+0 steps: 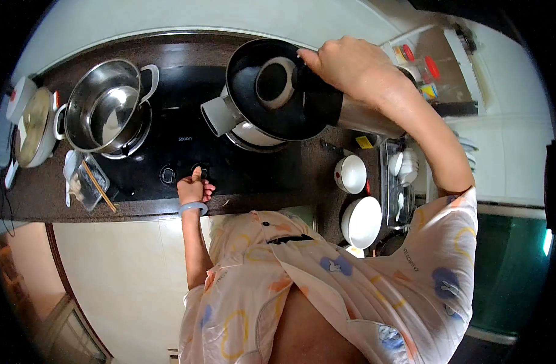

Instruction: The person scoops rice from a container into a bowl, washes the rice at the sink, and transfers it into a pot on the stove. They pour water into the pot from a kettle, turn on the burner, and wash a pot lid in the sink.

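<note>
My left hand (193, 187) is closed at the right control knob (200, 172) on the front of the black cooktop (187, 155), thumb on top. My right hand (357, 67) is closed around the black grip of a steel-and-black vessel (366, 115) that looks like a kettle. It is tilted leftward over a black-lined pot (244, 64) on the right burner. A dark disc with a grey ring (272, 104) shows over the pot; I cannot tell whether it belongs to the kettle. My forearm hides part of the kettle.
On the left burner stands a steel pot (78, 112). A clear tray (96, 188) with chopsticks (99, 185) and a white spoon (70, 164) lie in front. White bowls (354, 176) and a dish rack (387, 200) are on the right. A lidded pan (35, 130) sits far left.
</note>
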Motion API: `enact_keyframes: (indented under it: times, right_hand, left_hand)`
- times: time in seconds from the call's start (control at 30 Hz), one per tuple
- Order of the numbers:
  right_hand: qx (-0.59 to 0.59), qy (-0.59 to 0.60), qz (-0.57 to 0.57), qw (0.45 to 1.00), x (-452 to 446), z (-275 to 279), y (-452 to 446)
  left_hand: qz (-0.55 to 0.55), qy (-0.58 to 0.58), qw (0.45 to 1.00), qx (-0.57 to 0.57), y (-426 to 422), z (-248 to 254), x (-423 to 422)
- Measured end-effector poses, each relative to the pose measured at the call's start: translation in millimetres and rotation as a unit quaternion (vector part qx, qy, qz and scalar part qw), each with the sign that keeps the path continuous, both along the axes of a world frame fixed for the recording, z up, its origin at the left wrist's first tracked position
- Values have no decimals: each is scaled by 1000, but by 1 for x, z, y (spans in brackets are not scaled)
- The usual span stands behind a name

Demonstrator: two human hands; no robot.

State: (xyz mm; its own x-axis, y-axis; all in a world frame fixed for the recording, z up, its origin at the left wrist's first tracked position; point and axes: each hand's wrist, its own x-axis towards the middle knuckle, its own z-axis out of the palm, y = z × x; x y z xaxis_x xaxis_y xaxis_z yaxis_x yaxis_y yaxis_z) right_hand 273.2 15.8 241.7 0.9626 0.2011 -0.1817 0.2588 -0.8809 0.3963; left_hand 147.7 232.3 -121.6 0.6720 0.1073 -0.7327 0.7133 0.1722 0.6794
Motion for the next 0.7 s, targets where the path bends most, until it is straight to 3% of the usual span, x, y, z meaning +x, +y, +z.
enact_keyframes:
  times: [0.1,0.2,0.27,0.3,0.37,0.4,0.47,0.5,0.53,0.57,0.6,0.67,0.7]
  right_hand:
    - [75,-115,28,990,-5,0,-31]
    - [110,-118,-45,986,-20,11,-59]
    - [67,-101,42,992,-42,27,-72]
    - [124,-87,33,988,-48,33,-86]
    - [60,-216,119,967,-78,31,-103]
    - [155,-261,201,931,-85,33,-115]
    - [126,-296,121,939,-117,33,-136]
    - [330,-242,-68,910,-134,35,-137]
    - [510,-245,-246,787,-151,37,-139]
    - [385,-339,-115,850,-162,23,-155]
    - [483,-299,-158,808,-181,14,-166]
    - [656,-244,-248,670,-220,-4,-188]
    - [679,-262,-247,639,-236,-19,-186]
  left_hand:
    - [-10,-1,1000,3,-1,2,2]
    - [-10,-16,1000,8,-2,0,-3]
    - [-14,-33,999,15,-5,0,-3]
    - [-11,-37,999,22,-4,-1,-3]
    - [-6,-48,999,26,-3,1,-4]
    - [-14,-54,998,31,-2,1,-4]
    - [-6,-36,999,17,0,-1,-2]
    - [-11,-42,999,21,0,0,-1]
    - [-11,-44,999,18,-1,2,-1]
    - [-11,-45,999,16,-1,3,-1]
    - [-15,-50,998,20,-1,2,-1]
    - [-22,-70,997,25,0,-3,-1]
    - [-22,-64,998,20,1,-5,1]
